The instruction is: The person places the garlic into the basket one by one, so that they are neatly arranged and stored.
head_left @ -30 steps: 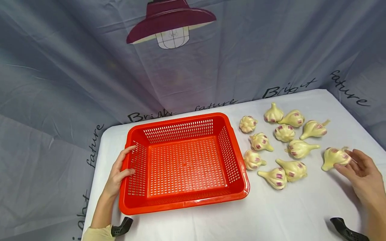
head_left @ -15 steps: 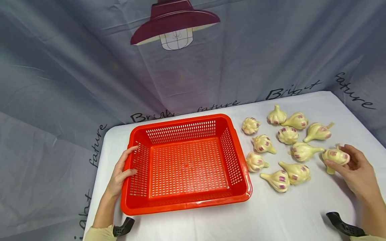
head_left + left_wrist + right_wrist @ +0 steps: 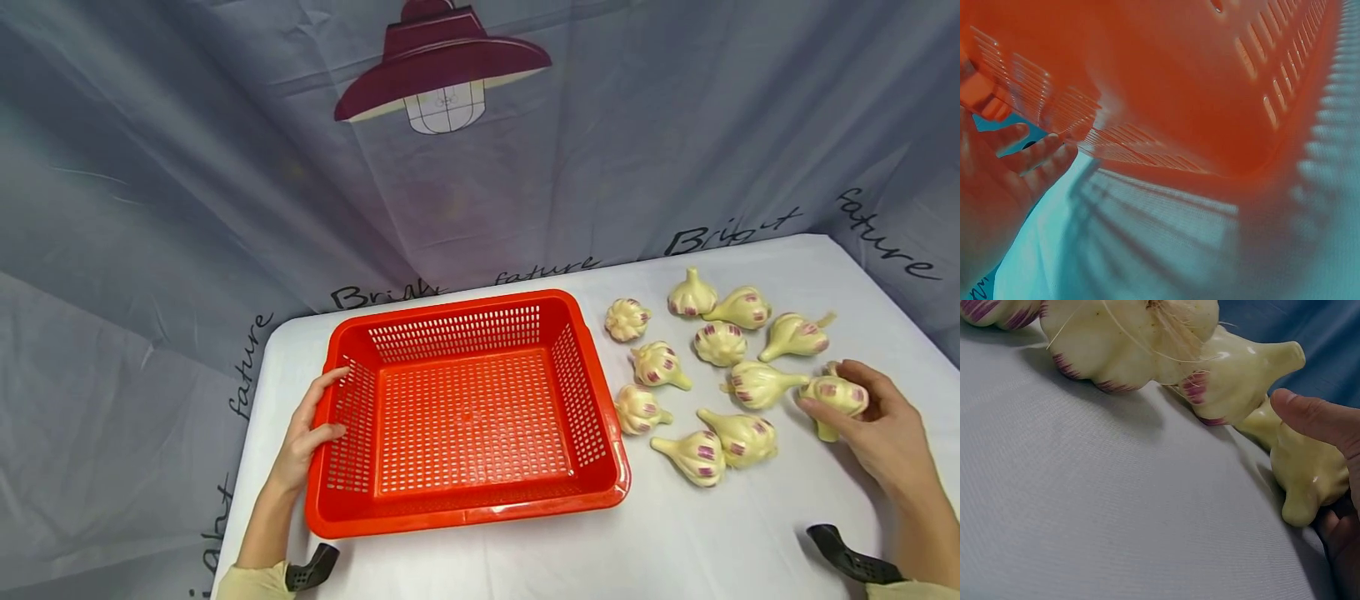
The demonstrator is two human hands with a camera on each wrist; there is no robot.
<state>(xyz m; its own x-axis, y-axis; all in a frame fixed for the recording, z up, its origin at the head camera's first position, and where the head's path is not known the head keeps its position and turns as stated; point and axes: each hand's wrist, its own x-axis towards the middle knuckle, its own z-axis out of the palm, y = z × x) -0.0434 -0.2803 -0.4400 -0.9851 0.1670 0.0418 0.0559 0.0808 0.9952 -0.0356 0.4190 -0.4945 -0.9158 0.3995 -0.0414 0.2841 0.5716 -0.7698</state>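
Note:
On the left of the table lies a red plastic basket (image 3: 468, 517) with slotted walls; nothing lies in it. My left hand (image 3: 296, 446) grips its left rim, two digits reaching over the edge. In the left wrist view, other fingers (image 3: 1047, 147) of that hand lie along the outside wall. At the right, my right hand (image 3: 892, 433) holds a garlic bulb (image 3: 836, 395) between thumb and fingers, its stem toward me. The right wrist view shows this bulb (image 3: 1310, 465) low at the cloth; whether it touches is unclear. Its neighbour (image 3: 757, 384) points its stem at it.
Several more garlic bulbs (image 3: 720, 343) lie loosely grouped between basket and right hand. One bulb (image 3: 636, 410) sits close against the basket's right side. White cloth (image 3: 555, 558) covers the table. A grey printed curtain (image 3: 600, 167) hangs behind it.
My right hand has moved left with the garlic bulb, bringing it beside its neighbour and turning its stem more toward me. The left hand stays on the basket rim. The head view has shifted slightly.

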